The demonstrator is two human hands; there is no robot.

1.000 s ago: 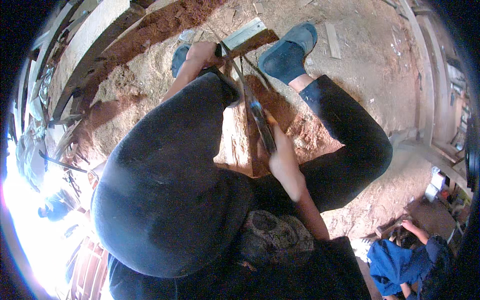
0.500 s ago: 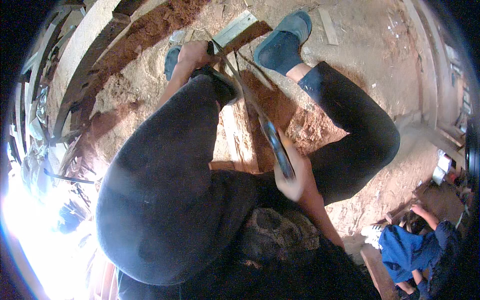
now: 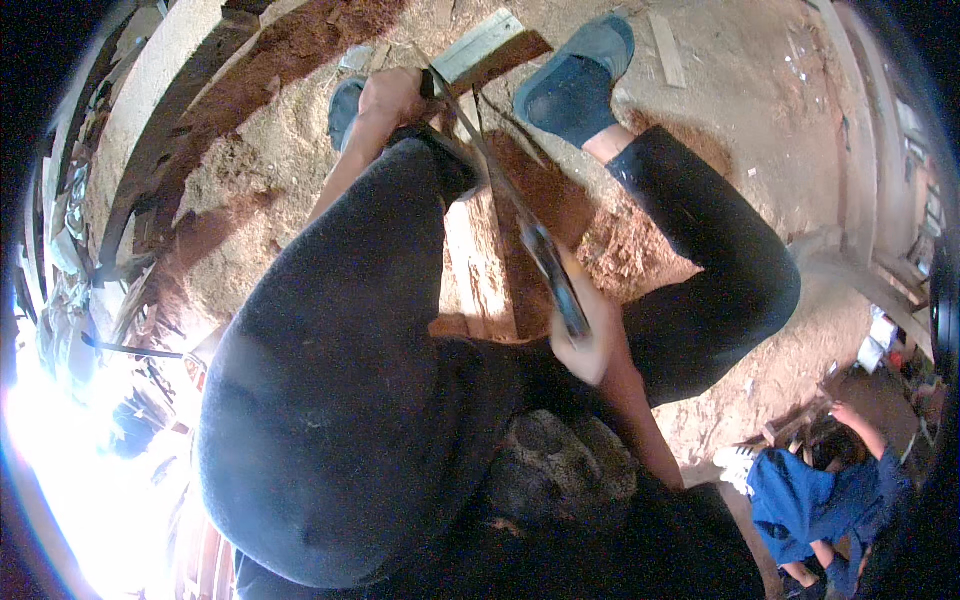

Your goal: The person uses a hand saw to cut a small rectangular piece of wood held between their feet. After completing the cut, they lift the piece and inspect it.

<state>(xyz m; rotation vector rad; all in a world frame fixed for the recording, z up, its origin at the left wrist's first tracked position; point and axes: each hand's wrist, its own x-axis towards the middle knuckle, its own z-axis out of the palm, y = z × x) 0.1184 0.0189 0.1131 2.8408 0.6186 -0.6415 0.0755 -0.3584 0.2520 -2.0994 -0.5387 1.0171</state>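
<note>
The right grip (image 3: 590, 335) clasps a long-bladed tool (image 3: 556, 278) over a plank's (image 3: 477, 265) right edge; the left grip's (image 3: 395, 95) state I cannot tell.

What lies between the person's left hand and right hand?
In the head view, the thin blade of an apparent saw spans between left hand and right hand; a wooden plank and dark trouser leg partly show there too.

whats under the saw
A pale length of timber and shadowed, sawdust-strewn ground show below the saw. Whatever lies directly behind its blade and the right hand gripping it is covered.
</note>
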